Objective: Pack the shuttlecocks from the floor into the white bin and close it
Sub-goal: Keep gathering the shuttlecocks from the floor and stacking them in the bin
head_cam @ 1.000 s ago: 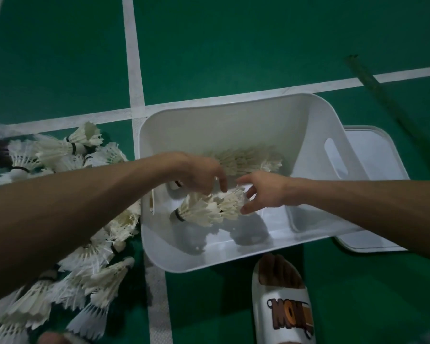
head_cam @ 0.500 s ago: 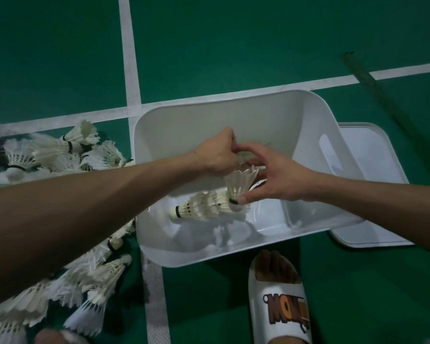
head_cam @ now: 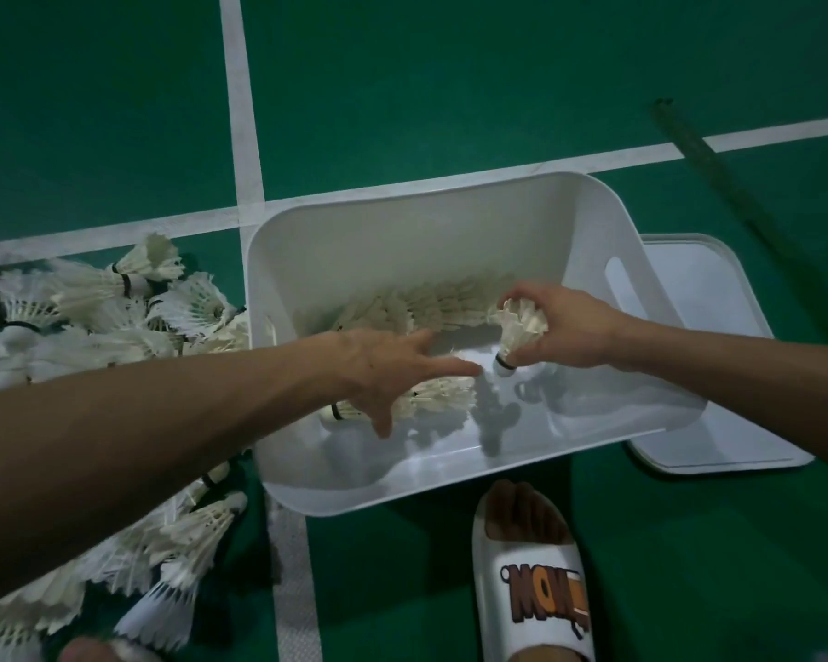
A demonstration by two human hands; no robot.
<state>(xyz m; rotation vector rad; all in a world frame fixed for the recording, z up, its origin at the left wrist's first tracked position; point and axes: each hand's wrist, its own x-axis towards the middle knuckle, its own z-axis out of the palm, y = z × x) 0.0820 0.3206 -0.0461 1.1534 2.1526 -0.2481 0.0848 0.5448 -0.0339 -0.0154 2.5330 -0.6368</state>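
Observation:
The white bin (head_cam: 402, 217) stands open on the green floor. Inside it, a long stacked row of shuttlecocks (head_cam: 431, 305) lies along the far wall and a shorter stack (head_cam: 431, 398) lies nearer. My left hand (head_cam: 388, 370) is spread open over the shorter stack, fingers apart, holding nothing. My right hand (head_cam: 570, 327) is shut on one shuttlecock (head_cam: 517, 332), cork end down, inside the bin at its right. A heap of loose shuttlecocks (head_cam: 101, 312) lies on the floor left of the bin, with more (head_cam: 173, 566) at the lower left.
The bin's white lid (head_cam: 718, 351) lies flat on the floor right of the bin, partly under it. My foot in a white slipper (head_cam: 531, 580) is just in front of the bin. White court lines (head_cam: 240, 112) cross the floor. A dark strip (head_cam: 718, 164) lies far right.
My right hand has pulled one shuttlecock off the short stack and carried it right. My left hand has let go, opened and dropped onto the shorter stack.

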